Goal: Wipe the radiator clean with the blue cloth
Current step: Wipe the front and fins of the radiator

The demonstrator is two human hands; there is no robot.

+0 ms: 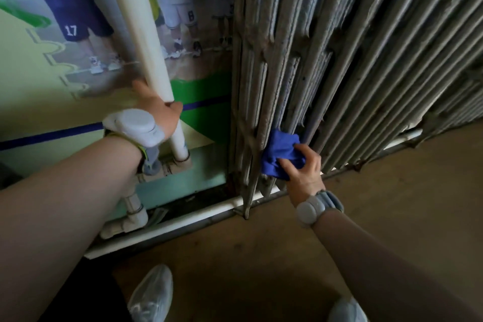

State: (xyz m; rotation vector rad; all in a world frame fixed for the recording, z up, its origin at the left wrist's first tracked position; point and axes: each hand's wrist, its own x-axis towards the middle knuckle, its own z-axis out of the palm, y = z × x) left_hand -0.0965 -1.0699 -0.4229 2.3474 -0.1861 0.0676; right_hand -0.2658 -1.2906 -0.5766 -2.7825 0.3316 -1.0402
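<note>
The right hand has its fingers and thumb curled round a bunched bright blue cloth, gripping it and pressing it against the lower part of the grey, ribbed cast-iron radiator, near that radiator's left end and just above its feet. The right forearm reaches in from the lower right, wrist bent upward, with a pale grey band and round sensor strapped round it. The left hand is wrapped round a cream-white vertical pipe beside the radiator, thumb and fingers closed on it; the left forearm stretches in from the lower left and wears a white sensor band at the wrist. The radiator's columns look dull and patchy, with rough, flaking paint and rust-brown marks between the ribs. Behind the pipe is a wall mural of sports players in numbered kit. Below lie a brown floor and two pale grey shoes.
</note>
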